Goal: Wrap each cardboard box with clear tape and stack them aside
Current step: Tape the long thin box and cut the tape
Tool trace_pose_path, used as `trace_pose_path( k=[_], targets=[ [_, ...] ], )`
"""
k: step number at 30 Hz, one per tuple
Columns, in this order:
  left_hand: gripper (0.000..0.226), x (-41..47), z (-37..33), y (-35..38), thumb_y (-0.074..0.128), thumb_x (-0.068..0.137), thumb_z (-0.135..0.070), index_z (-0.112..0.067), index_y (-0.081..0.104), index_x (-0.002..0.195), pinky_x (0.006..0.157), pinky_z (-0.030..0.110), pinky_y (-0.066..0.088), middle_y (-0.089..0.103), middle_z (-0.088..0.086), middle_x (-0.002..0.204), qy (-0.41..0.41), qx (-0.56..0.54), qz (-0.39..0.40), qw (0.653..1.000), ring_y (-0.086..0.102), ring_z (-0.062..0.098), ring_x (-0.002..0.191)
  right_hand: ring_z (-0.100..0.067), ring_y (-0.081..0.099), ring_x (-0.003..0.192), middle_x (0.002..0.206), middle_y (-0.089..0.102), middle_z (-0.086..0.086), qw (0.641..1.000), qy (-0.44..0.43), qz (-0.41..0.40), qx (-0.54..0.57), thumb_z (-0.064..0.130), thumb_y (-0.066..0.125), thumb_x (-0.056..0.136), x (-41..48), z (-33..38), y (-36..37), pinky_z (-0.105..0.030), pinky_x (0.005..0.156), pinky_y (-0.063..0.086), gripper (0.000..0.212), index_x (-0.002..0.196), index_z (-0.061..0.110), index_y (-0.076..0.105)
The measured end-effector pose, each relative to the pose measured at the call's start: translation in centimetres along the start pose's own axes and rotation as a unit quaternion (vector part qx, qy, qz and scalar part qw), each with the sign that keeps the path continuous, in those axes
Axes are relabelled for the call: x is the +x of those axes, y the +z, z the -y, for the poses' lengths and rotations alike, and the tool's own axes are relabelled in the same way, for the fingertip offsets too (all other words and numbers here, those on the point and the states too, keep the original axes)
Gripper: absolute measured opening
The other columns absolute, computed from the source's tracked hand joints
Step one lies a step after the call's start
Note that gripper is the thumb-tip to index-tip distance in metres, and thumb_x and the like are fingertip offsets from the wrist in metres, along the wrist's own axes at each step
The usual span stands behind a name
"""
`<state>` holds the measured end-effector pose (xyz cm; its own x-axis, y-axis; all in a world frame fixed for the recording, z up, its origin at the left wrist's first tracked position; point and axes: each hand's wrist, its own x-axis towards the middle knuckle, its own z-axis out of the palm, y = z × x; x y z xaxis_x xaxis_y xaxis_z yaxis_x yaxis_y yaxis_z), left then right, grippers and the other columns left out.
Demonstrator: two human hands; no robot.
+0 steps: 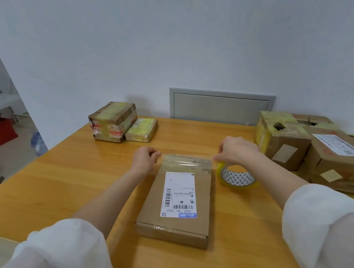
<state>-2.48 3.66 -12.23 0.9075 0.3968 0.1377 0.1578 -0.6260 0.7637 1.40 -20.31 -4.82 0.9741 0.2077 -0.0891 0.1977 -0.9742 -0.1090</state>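
Note:
A flat cardboard box [178, 202] with a white shipping label lies in the middle of the wooden table [55, 186]. A strip of clear tape [185, 160] stretches across its far end. My left hand [144, 160] pinches the strip's left end at the box's far left corner. My right hand [235, 150] pinches the tape at the far right corner, just above the yellowish tape roll [237, 177], which rests on the table beside the box.
Two taped boxes [112, 121] [142, 130] sit side by side at the back left. Larger cardboard boxes [281, 138] [340, 161] crowd the back right corner. A grey wall panel [220, 106] is behind the table. The floor drops away on the left.

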Motion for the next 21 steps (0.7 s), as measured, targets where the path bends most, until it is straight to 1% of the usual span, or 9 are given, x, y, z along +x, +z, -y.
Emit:
trace_pose_path(
  k=[2, 5, 6, 8, 10, 11, 14, 17, 21],
  targets=[
    [0.021, 0.1, 0.5, 0.5, 0.055, 0.096, -0.015, -0.001, 0.067, 0.107, 0.081, 0.04, 0.05, 0.066, 0.013, 0.086, -0.018, 0.032, 0.021, 0.999, 0.061, 0.027, 0.081, -0.02, 0.06, 0.087, 0.092, 0.063, 0.002, 1.0, 0.01, 0.001, -0.007, 0.048, 0.058, 0.089, 0.2, 0.4, 0.5, -0.032, 0.075, 0.05, 0.032, 0.104, 0.021, 0.062],
    [0.048, -0.1, 0.8, 0.6, 0.057, 0.095, -0.02, -0.002, 0.045, 0.139, 0.093, 0.038, 0.047, 0.063, 0.017, 0.117, -0.032, 0.109, 0.061, 0.992, 0.06, 0.032, 0.106, -0.024, 0.059, 0.094, 0.098, 0.063, -0.001, 1.0, 0.014, 0.007, -0.01, 0.051, 0.052, 0.092, 0.4, 0.8, 0.9, -0.04, 0.089, 0.048, 0.035, 0.107, 0.02, 0.059],
    [0.053, 0.0, 0.7, 0.4, 0.059, 0.094, -0.021, -0.005, 0.042, 0.141, 0.095, 0.038, 0.046, 0.059, 0.017, 0.122, -0.027, 0.126, 0.059, 0.99, 0.059, 0.032, 0.109, -0.025, 0.058, 0.096, 0.1, 0.063, -0.002, 1.0, 0.013, 0.017, 0.001, 0.05, 0.051, 0.093, 0.4, 0.7, 0.9, -0.043, 0.092, 0.046, 0.035, 0.108, 0.02, 0.059],
    [0.047, 0.3, 0.2, -0.5, 0.061, 0.092, -0.021, -0.008, 0.05, 0.136, 0.097, 0.037, 0.044, 0.052, 0.016, 0.13, -0.009, 0.15, 0.021, 0.988, 0.056, 0.03, 0.112, -0.025, 0.059, 0.099, 0.104, 0.064, -0.002, 0.998, 0.003, 0.05, 0.044, 0.041, 0.055, 0.091, 0.6, 0.1, 0.5, -0.045, 0.094, 0.048, 0.034, 0.112, 0.015, 0.06],
    [0.028, 0.2, -0.8, -1.2, 0.057, 0.094, -0.017, -0.007, 0.064, 0.12, 0.094, 0.037, 0.049, 0.061, 0.014, 0.121, 0.004, 0.154, -0.003, 0.988, 0.061, 0.028, 0.104, -0.023, 0.061, 0.099, 0.105, 0.065, -0.003, 0.993, -0.011, 0.076, 0.086, 0.029, 0.062, 0.086, 0.6, -0.4, 0.1, -0.043, 0.092, 0.051, 0.031, 0.113, 0.013, 0.063],
    [0.024, 0.0, -1.4, -1.3, 0.055, 0.096, -0.017, -0.006, 0.067, 0.112, 0.089, 0.038, 0.052, 0.067, 0.014, 0.111, 0.002, 0.146, 0.014, 0.989, 0.065, 0.028, 0.097, -0.022, 0.061, 0.099, 0.105, 0.065, -0.002, 0.992, -0.015, 0.078, 0.096, 0.027, 0.064, 0.084, 0.6, -0.5, 0.0, -0.042, 0.092, 0.052, 0.031, 0.112, 0.014, 0.064],
    [0.029, -1.4, -3.3, -0.6, 0.049, 0.099, -0.026, -0.001, 0.064, 0.1, 0.073, 0.035, 0.057, 0.067, 0.011, 0.092, -0.041, 0.152, 0.135, 0.978, 0.065, 0.025, 0.076, -0.023, 0.059, 0.102, 0.104, 0.065, 0.0, 0.995, -0.015, 0.054, 0.08, 0.031, 0.066, 0.083, 0.4, -0.1, 0.3, -0.045, 0.096, 0.048, 0.026, 0.108, 0.021, 0.065],
    [0.033, -2.0, -4.5, 0.3, 0.046, 0.1, -0.032, -0.002, 0.059, 0.097, 0.077, 0.037, 0.056, 0.061, 0.013, 0.093, -0.076, 0.178, 0.175, 0.965, 0.059, 0.027, 0.08, -0.021, 0.059, 0.1, 0.101, 0.064, 0.003, 0.997, -0.016, 0.033, 0.07, 0.032, 0.065, 0.085, 0.1, 0.2, 0.5, -0.043, 0.095, 0.048, 0.02, 0.104, 0.026, 0.064],
    [0.034, -2.8, -6.0, 0.4, 0.043, 0.101, -0.033, -0.002, 0.05, 0.112, 0.074, 0.034, 0.049, 0.055, 0.013, 0.106, -0.14, 0.131, 0.201, 0.961, 0.053, 0.026, 0.09, -0.021, 0.058, 0.102, 0.107, 0.064, 0.003, 0.994, -0.024, 0.014, 0.104, 0.032, 0.065, 0.085, -0.6, -0.6, 0.4, -0.044, 0.096, 0.047, 0.018, 0.103, 0.029, 0.063]
  ],
)
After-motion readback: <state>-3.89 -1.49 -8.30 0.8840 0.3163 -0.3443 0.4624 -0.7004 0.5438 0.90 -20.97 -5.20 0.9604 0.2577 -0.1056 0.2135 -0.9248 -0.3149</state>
